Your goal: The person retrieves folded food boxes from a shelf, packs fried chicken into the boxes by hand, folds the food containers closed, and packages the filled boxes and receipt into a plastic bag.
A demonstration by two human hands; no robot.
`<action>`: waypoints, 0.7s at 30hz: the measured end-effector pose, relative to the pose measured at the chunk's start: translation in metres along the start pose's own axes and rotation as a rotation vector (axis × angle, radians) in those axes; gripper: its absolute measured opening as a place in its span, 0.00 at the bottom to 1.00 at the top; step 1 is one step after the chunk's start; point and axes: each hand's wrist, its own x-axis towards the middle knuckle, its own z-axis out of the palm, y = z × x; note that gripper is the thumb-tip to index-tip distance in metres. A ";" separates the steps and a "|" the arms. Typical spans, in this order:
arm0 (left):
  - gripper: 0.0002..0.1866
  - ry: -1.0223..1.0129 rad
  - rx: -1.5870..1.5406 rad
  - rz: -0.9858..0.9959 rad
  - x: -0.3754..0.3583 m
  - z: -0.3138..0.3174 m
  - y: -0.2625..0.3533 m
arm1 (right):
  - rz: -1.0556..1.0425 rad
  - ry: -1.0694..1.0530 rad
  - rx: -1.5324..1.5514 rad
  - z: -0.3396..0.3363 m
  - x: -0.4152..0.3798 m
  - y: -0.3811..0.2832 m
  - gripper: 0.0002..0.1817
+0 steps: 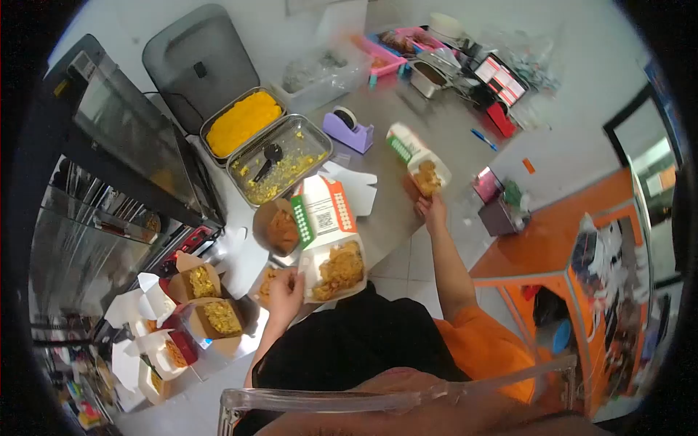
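The left hand rests at the near counter edge, fingers laid on the rim of an open meal box filled with fried, breaded pieces, its printed lid standing up behind. Whether those fingers pinch the rim or only steady it cannot be told from this view. The right hand is stretched further out, clasped around the base of a second box, open too, with one fried piece showing inside.

Judging by this, the step calls for keeping the held box level so the food does not slide, and for the near box to stay pinned while the other moves.

To the person's left lie several small cartons holding yellow rice, flaps open. Behind the near box sits a brown paper-lined container of fried food. Further back, a steel tray is nearly emptied, with a dark scoop lying in it, and beside it a tray of yellow rice is full. A purple tape dispenser stands beyond.
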 end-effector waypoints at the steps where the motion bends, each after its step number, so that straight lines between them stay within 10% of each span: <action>1: 0.07 0.004 -0.043 -0.012 0.011 0.024 0.004 | 0.024 -0.032 -0.097 0.004 0.013 -0.004 0.22; 7: 0.09 0.014 0.074 0.056 0.074 0.138 0.048 | 0.382 -0.725 -0.132 -0.015 -0.027 -0.023 0.33; 12: 0.09 0.002 0.147 0.171 0.104 0.216 0.031 | 0.383 -0.545 -0.347 -0.032 -0.064 -0.048 0.26; 21: 0.14 -0.166 -0.226 0.203 0.062 0.199 0.031 | 0.300 -0.674 0.273 0.029 0.088 -0.050 0.28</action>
